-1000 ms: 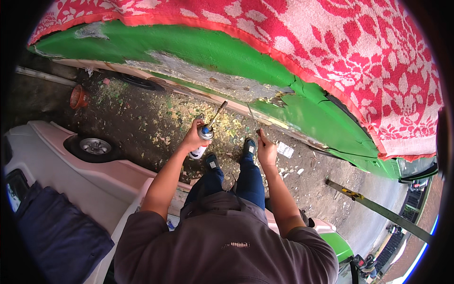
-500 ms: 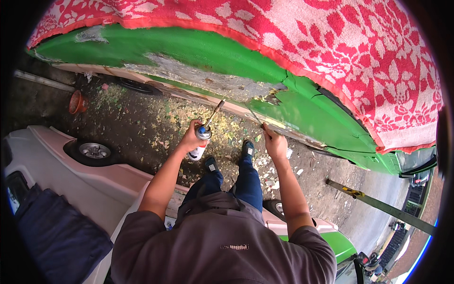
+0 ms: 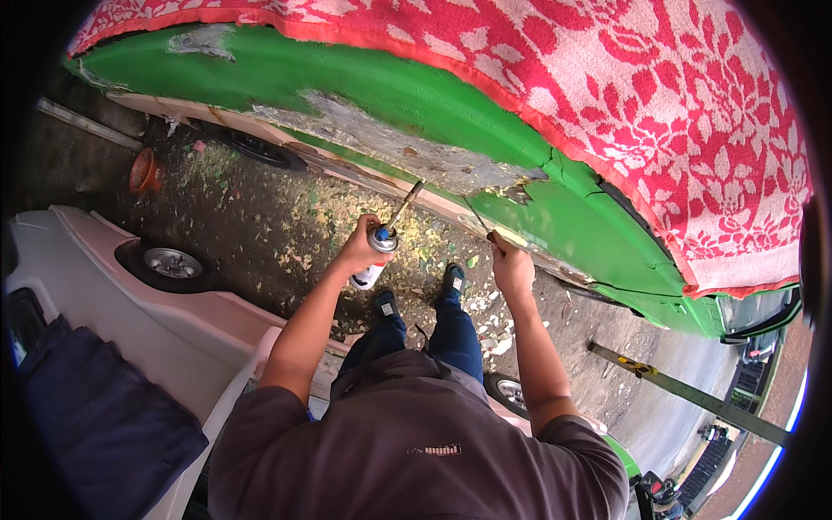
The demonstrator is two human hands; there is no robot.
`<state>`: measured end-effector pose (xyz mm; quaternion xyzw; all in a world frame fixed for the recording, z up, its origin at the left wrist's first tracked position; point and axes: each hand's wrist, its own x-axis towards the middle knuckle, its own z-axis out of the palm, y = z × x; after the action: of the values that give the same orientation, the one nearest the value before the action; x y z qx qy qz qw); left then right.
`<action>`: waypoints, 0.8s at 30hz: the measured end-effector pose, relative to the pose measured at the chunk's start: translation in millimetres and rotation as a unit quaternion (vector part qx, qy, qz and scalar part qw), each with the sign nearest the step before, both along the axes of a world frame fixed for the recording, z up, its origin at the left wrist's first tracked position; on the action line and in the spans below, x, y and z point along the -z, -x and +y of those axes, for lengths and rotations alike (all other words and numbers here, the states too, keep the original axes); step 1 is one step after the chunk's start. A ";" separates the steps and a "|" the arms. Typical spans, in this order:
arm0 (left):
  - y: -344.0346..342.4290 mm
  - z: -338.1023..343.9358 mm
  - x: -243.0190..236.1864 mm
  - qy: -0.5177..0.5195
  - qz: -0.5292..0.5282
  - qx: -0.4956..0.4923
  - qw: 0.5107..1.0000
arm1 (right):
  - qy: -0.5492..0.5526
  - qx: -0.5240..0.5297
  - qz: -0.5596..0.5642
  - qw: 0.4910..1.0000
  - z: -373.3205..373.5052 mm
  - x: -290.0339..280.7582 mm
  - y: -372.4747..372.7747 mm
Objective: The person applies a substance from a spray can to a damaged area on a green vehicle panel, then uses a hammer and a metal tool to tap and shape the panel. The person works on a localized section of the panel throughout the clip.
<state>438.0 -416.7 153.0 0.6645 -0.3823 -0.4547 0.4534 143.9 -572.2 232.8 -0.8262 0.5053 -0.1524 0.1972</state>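
My left hand [image 3: 358, 246] is wrapped round a gas-canister blowtorch [image 3: 404, 204], its metal nozzle pointing up and away toward the green car [image 3: 572, 221]. I see no flame at the tip. My right hand [image 3: 514, 269] grips a thin, flat metal scraper [image 3: 476, 216], with its tip at or close to the car's lower side. I cannot tell whether it touches. A long patch of the panel [image 3: 373, 134] shows grey, with paint stripped and ragged edges. The nozzle tip is just below this patch.
A red-and-white floral towel [image 3: 624, 113] covers the car's top. Paint flakes litter the ground [image 3: 303, 217] round my feet. Behind me on the left stands a pale pink-and-white car [image 3: 130, 295] with a dark cloth [image 3: 104, 425] on it. An orange pot [image 3: 146, 172] and a post [image 3: 693, 392] are farther off.
The view has shifted slightly. Both hands keep their holds; the torch and scraper appear a little farther right in the picture, with little change relative to the car.
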 end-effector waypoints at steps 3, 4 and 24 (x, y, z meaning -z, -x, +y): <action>-3.0 8.1 9.4 -0.003 0.037 0.006 0.999 | -0.078 0.022 0.121 0.989 -2.2 1.8 -34.8; -6.0 10.1 5.5 -0.002 0.024 0.004 1.000 | -0.059 0.008 0.098 0.993 -0.6 -1.0 -31.7; -17.3 30.3 -0.6 -0.019 0.010 -0.002 1.000 | -0.088 0.048 0.012 0.995 17.7 2.5 -56.7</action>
<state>455.3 -386.3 153.6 0.6691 -0.3681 -0.4672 0.4455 200.5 -554.5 230.4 -0.7826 0.5578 -0.1066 0.2551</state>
